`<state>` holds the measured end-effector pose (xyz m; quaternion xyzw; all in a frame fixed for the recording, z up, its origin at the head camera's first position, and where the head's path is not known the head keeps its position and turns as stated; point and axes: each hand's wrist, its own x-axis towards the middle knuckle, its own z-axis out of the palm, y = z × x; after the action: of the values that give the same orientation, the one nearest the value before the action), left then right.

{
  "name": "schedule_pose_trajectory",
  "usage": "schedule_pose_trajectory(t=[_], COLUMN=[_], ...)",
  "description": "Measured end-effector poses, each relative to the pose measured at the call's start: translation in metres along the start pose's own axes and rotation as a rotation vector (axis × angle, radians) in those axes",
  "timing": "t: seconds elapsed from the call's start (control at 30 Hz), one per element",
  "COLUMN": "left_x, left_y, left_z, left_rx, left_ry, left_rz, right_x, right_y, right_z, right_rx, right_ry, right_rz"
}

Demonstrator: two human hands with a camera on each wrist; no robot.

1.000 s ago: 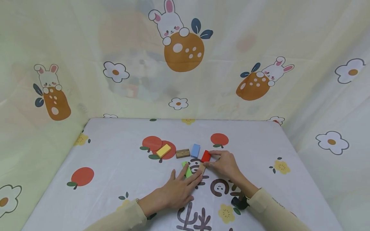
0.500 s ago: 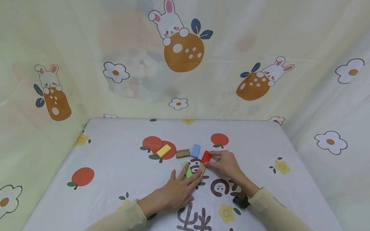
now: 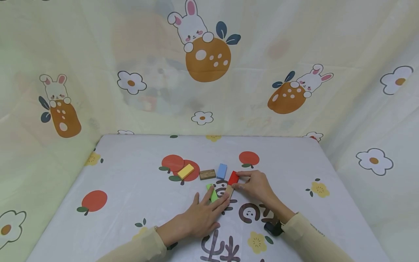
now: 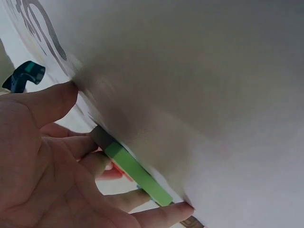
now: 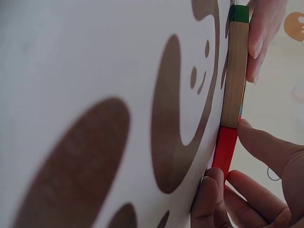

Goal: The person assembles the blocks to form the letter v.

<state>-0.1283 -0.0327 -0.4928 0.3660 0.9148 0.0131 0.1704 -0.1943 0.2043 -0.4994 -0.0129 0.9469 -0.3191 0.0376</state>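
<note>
My right hand [image 3: 257, 186] pinches a red wooden block [image 3: 233, 178], thumb and fingers at its ends. This block lies end to end with a plain wood block [image 5: 236, 71], the thumb near their joint. Fingers of my left hand [image 3: 203, 218] are spread and fairly straight, touching the plain block and a light green block [image 4: 137, 173]. A dark green block [image 5: 239, 14] sits at the plain block's other end, hidden under the left hand in the head view. Beyond the hands lie a blue block [image 3: 221, 171] and a dark brown wood-grain block [image 3: 207, 174].
A yellow block [image 3: 186, 171] lies at the left end of the loose ring of blocks, on a printed fruit. The white tablecloth [image 3: 131, 193] carries fruit and flower prints. A patterned curtain [image 3: 157, 105] hangs behind and on both sides.
</note>
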Motion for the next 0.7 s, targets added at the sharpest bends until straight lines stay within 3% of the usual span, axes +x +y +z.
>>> schedule_pose_trajectory(t=[0.7], left_x=[0.0007], left_y=[-0.0003], left_z=[0.0006], left_rx=[0.013], left_ry=[0.007], left_rz=[0.003], right_x=[0.0032], right_y=[0.0013], right_z=[0.0008], right_rx=[0.033], right_ry=[-0.016], right_rz=[0.0])
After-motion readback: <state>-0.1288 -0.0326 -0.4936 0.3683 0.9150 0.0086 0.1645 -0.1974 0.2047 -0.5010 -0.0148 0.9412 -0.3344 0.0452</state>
